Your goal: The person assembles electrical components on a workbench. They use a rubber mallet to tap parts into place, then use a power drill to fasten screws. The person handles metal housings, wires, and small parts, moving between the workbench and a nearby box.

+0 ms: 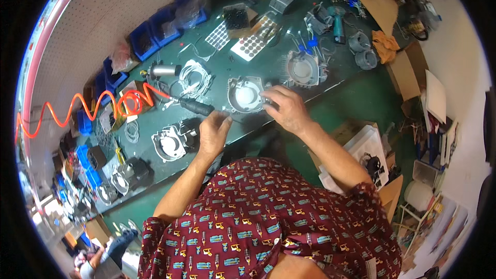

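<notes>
My left hand (pixel 213 133) is closed around the front end of a black air screwdriver (pixel 195 106), which trails an orange coiled hose. To its right, a round cast-metal housing (pixel 238 104) lies on the green bench with a pale, bright inside. My right hand (pixel 289 111) is at that housing's right edge, fingers bent and pinched together. Something small and dark shows at its fingertips, too small to name. A second housing (pixel 302 68) lies behind my right hand. Another similar housing (pixel 169 143) lies to the left of my left hand.
White coiled cable (pixel 195 78) and a metal cylinder (pixel 166 70) lie behind the screwdriver. Sheets of round stickers (pixel 251 44) lie farther back near a box of black parts (pixel 236 19). Blue bins (pixel 142 41) line the back. A teal power drill (pixel 338 23) and orange cloth (pixel 385 46) are at far right.
</notes>
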Demonstrator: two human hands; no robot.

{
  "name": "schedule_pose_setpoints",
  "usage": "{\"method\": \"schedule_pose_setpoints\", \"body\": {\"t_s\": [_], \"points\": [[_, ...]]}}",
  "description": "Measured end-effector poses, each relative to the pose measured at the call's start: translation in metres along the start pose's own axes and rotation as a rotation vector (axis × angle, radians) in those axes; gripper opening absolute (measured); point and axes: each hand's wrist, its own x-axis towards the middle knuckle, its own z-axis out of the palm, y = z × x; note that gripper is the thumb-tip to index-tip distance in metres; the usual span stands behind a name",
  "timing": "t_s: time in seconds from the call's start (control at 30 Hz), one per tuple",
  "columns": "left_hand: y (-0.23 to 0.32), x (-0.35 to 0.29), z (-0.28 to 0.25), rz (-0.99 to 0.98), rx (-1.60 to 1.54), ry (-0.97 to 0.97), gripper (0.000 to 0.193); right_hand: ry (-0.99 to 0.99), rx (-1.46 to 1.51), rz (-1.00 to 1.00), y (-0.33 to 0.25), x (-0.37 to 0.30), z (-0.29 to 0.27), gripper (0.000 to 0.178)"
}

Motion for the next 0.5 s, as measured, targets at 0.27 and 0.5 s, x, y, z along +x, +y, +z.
{"method": "schedule_pose_setpoints", "body": {"t_s": [0.27, 0.5], "points": [[0.062, 0.010, 0.034, 0.124, 0.533, 0.241, 0.020, -0.492, -0.309, -0.545, 0.029, 0.075, 0.033, 0.026], [-0.010, 0.018, 0.054, -0.051, 0.057, 0.316, 0.046, -0.656, -0.255, -0.849, 0.040, 0.090, 0.053, 0.010]]}}
